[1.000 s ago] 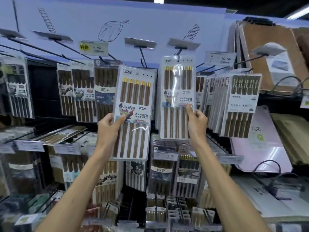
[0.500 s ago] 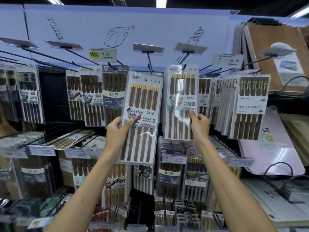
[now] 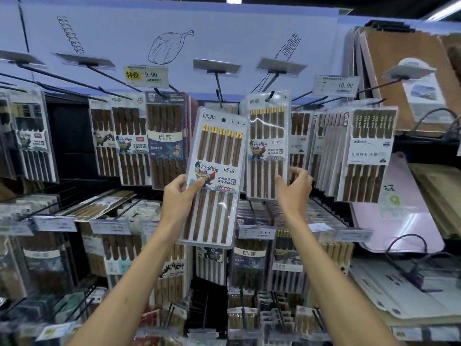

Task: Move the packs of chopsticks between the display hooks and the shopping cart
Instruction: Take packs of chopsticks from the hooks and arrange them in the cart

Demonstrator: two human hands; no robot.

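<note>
- While the left hand (image 3: 178, 196) pinches the held pack (image 3: 214, 176) of chopsticks at its left edge, thumb on the panda label, the right hand (image 3: 294, 188) hovers with fingers (image 3: 303, 174) apart and loose, clamped on nothing, just beside the hung pack (image 3: 268, 146).
- The held pack tilts, its hang hole just below the empty hook (image 3: 219, 96). Gripped at one edge only, it may swing and miss the tip, or slip free.
- A nudge from the right hand could slide the hung pack off its own hook (image 3: 270, 96), where it seems to sit near the tip.
- Both packs read 味家 and "5"; the smaller print is illegible.
- The lower tag (image 3: 257, 232) reads 15.90, the yellow tag (image 3: 147, 75) 特价 9.90, the white tag (image 3: 336, 84) 10.90.
- No shopping cart is in view.
</note>
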